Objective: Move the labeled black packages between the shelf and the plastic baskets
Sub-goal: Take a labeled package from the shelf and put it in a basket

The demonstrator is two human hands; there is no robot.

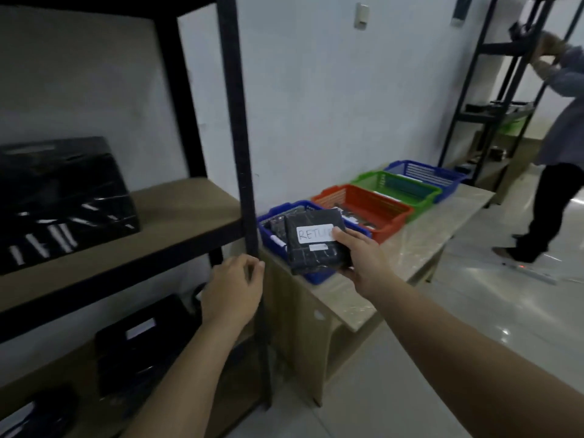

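Observation:
My right hand (pixel 363 257) grips a black package (pixel 311 254) with a white label reading "RETU…", held over the near blue basket (pixel 265 224), which holds other black packages. My left hand (pixel 234 289) is wrapped around the black upright post (pixel 243 153) of the shelf. A large black package (pixel 63 200) lies on the middle shelf board (pixel 177 210), and more labeled black packages (pixel 142 343) sit on the board below.
A red basket (pixel 363 203), a green basket (pixel 398 188) and a far blue basket (pixel 426 175) line the low table (pixel 426 235) along the white wall. Another person (pixel 556 137) stands at a second black rack (pixel 493 90) to the right, on the tiled floor.

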